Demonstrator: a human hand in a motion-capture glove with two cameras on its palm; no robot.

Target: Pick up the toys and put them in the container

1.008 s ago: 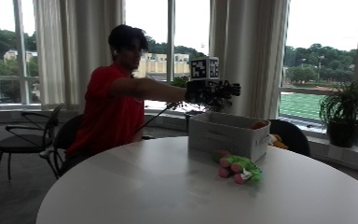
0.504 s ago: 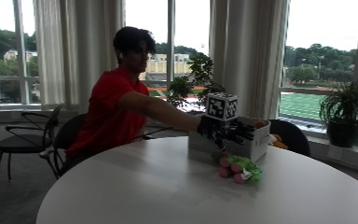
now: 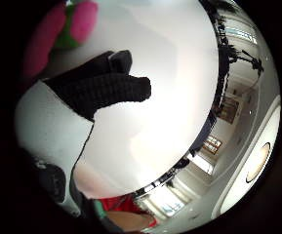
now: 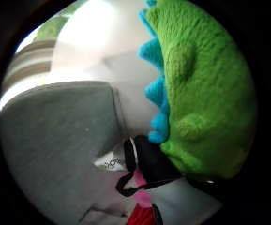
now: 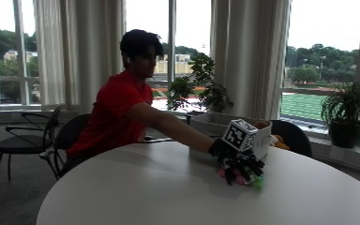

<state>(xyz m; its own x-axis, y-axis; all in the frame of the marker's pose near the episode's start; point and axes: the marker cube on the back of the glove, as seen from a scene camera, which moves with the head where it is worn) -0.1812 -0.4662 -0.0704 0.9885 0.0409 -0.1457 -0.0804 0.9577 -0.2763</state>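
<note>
I am seeing a person in a red shirt [image 5: 114, 110] sitting at the left of the round white table [image 5: 136, 192], reaching an arm out to the right across it; the gloved right hand [image 5: 239, 164] is lying over the green and pink plush toy [image 5: 255, 180] on the tabletop, fingers pointing down over it; I cannot tell from here whether they are curling round it or only resting on it; the thumb side palm view is showing the green plush [image 4: 205, 89] with its blue spikes filling much of the picture, close against the palm; just behind the hand the container [image 5: 221, 126], an open box, is standing on the table; something orange [image 5: 280, 140] is peeking past its right end, though I cannot tell whether it is lying inside.
</note>
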